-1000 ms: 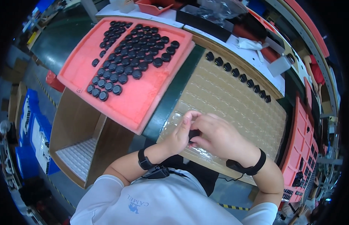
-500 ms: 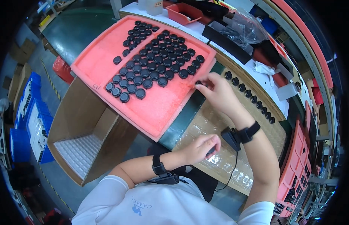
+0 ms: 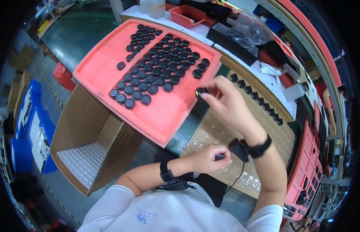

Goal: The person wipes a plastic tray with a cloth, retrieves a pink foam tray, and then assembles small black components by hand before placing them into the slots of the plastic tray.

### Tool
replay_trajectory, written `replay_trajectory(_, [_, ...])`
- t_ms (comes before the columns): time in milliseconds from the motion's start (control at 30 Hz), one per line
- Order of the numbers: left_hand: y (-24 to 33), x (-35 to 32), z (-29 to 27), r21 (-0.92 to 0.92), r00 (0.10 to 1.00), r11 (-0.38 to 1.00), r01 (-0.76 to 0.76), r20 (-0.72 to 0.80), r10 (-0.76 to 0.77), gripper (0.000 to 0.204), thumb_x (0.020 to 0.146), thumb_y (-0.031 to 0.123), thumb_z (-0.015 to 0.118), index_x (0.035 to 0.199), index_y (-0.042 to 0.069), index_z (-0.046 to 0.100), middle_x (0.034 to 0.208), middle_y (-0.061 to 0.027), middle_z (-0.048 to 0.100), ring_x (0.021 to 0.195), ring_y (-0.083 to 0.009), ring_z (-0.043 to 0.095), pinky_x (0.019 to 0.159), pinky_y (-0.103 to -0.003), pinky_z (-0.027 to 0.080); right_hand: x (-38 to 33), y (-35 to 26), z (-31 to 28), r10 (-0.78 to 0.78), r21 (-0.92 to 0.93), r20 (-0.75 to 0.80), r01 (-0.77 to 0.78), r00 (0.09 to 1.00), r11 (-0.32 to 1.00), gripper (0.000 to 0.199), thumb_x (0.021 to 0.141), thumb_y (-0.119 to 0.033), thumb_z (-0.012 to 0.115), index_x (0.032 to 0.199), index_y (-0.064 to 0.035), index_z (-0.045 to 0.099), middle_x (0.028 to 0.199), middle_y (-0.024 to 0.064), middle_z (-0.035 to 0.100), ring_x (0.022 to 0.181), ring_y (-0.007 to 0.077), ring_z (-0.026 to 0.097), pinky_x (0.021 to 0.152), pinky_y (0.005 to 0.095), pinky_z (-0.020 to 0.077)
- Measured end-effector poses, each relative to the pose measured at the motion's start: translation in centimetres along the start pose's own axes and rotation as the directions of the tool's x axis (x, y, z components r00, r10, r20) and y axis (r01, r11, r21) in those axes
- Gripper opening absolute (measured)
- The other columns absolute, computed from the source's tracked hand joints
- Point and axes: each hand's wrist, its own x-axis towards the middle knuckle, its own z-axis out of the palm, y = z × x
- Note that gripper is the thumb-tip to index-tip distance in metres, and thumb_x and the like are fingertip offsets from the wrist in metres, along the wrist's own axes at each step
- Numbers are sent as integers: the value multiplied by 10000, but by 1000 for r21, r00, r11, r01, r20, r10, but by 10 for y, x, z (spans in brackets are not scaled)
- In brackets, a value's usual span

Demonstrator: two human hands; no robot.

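My right hand [image 3: 228,101] is raised beside the right edge of a pink foam tray [image 3: 95,69]. Between its thumb and fingers it pinches a small black round cap [image 3: 201,92] with a yellowish spot; whether a second piece sits with it I cannot tell. My left hand [image 3: 209,157] is curled closed over the near end of the bubble-wrap-covered board [image 3: 203,133]. A dark small part [image 3: 219,157] shows between its fingers, mostly hidden. Many black round caps [image 3: 156,71] stand in rows in the tray's two sections.
Along the board's far edge runs a line of black parts [image 3: 261,101]. An open cardboard box [image 3: 77,127] with white padding stands below the tray. Behind are a red bin [image 3: 186,16], a white bottle [image 3: 294,92] and clear plastic bags [image 3: 251,33]. Another pink tray [image 3: 304,170] is at right.
A cap near the tray's right side has gone from its place. My right hand has turned and come slightly nearer, showing the held cap. The left fingers have shifted, exposing more of the dark part.
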Motion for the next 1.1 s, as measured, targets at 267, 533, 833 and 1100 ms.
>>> replay_trajectory(267, [34, -10, 6, -131, 997, 990, -50, -67, 41, 117, 858, 96, 606, 915, 7, 558, 811, -7, 545, 741, -73, 488, 695, -230, 418, -145, -32, -40, 99, 142, -111, -83, 989, 986, 190, 804, -26, 617, 989, -17, 576, 911, 75, 524, 807, 164, 511, 737, 280, 428])
replay_trajectory(533, [48, -7, 23, -91, 998, 995, 36, 45, -32, 449, 860, 289, 634, 1144, -36, 512, 967, -64, 596, 696, -77, 498, 621, -203, 420, -205, -27, -39, -220, -238, -204, 170, 954, 956, 227, 817, -99, 641, 1020, -31, 565, 913, 97, 535, 868, 195, 535, 741, 316, 437])
replay_trajectory(833, [47, -7, 47, -190, 999, 981, 35, 23, -31, 389, 848, 204, 645, 1128, -23, 501, 1008, -91, 579, 717, -75, 498, 675, -207, 432, -241, -13, -18, 359, 985, -94, 138, 929, -99, 285, 912, -272, 554, 1055, -29, 510, 876, 89, 512, 743, 178, 481, 670, 305, 410])
replay_trajectory(1100, [42, -5, 56, 346, 975, 913, -218, 25, 223, 377, 762, 15, 673, 1110, 2, 527, 1013, -85, 543, 734, -103, 484, 633, -232, 429, -255, -15, -10, 420, 767, -507, 172, 753, 618, 315, 925, -262, 529, 1101, -7, 475, 851, 64, 490, 758, 139, 458, 693, 273, 394])
